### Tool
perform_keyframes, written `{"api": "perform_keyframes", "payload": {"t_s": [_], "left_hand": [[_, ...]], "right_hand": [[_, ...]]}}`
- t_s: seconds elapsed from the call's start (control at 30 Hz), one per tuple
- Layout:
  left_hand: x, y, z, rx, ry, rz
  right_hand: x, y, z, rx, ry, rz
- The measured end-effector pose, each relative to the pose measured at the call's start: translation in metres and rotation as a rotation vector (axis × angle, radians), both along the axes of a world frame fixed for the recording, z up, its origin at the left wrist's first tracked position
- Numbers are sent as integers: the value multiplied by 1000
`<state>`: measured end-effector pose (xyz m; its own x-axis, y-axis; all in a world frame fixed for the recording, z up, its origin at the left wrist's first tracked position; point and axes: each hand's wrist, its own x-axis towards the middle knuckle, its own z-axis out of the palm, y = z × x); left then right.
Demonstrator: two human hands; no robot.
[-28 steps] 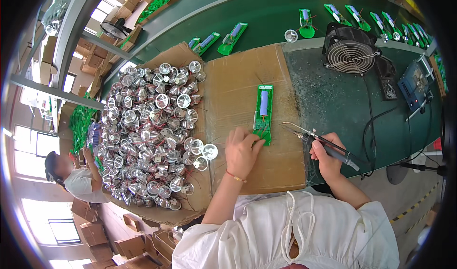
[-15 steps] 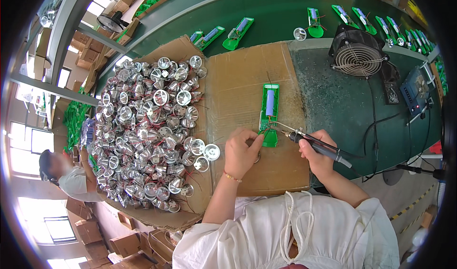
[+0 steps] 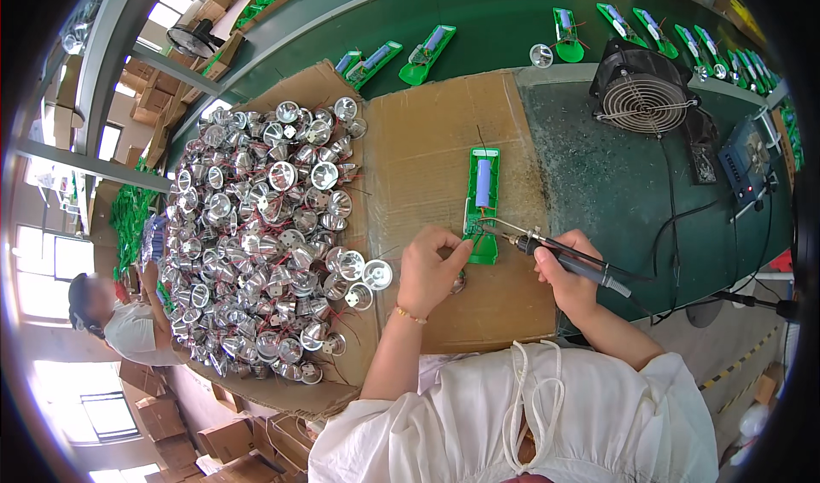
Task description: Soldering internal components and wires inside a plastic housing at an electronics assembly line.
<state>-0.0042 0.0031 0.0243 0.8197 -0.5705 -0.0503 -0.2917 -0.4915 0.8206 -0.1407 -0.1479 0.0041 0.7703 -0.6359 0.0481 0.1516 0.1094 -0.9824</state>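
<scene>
On the brown cardboard sheet (image 3: 427, 158), the green casing (image 3: 483, 251) lies lengthwise, its wide end toward the person. The blue battery (image 3: 483, 184) sits in its upper part; the circuit board (image 3: 475, 227) sits below the battery. The right hand (image 3: 572, 280) is closed around the handle of the soldering iron (image 3: 595, 275), with the iron's tip at the board. The left hand (image 3: 430, 269) is at the casing's lower left edge, thumb and forefinger curled toward each other; whether they pinch a wire cannot be told. A shiny lamp cup (image 3: 459, 282) lies partly hidden beside this hand. To the left is the heap of lamp cups (image 3: 265, 227). To the upper right stand the black fan (image 3: 644, 105) and the blue control box (image 3: 746, 163).
</scene>
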Motion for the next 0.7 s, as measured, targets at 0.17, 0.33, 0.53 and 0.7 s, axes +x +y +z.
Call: {"api": "perform_keyframes", "payload": {"t_s": [0.17, 0.33, 0.53, 0.7], "left_hand": [[0, -1, -1, 0, 9, -2], [1, -1, -2, -1, -25, -14], [1, -1, -1, 17, 1, 2], [0, -1, -1, 17, -27, -1]], "right_hand": [[1, 0, -1, -31, -4, -16], [-1, 0, -4, -25, 10, -10], [-10, -4, 2, 2, -15, -58], [-19, -8, 2, -33, 3, -100]]}}
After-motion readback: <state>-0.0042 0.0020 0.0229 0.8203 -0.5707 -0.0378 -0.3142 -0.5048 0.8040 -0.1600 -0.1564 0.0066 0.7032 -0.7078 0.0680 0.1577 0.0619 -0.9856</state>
